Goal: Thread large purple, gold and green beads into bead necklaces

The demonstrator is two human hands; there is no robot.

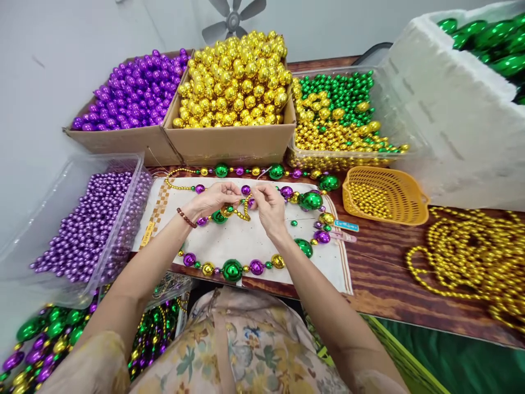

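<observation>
My left hand (pixel 214 198) and my right hand (pixel 269 208) are close together above a white cloth (pixel 229 241), thumbs and fingertips pinched. Between them hangs a short looped strand of small gold beads (pixel 243 217), and both hands seem to grip its ends; the thread itself is too fine to make out. Around my hands, a necklace of purple, gold and green beads (pixel 232 270) curves over the cloth. Another bead strand (pixel 222 170) runs along the cloth's far edge. A loose green bead (pixel 294 222) lies right of my right hand.
Boxes of purple balls (pixel 135 90) and gold balls (pixel 238 76) stand behind. A tub of purple beads (pixel 94 224) is at left; a green-and-gold bead tub (pixel 336 115), orange basket (pixel 404 200) and white foam box (pixel 459 126) are at right, with gold bead strands (pixel 463 257) heaped nearby.
</observation>
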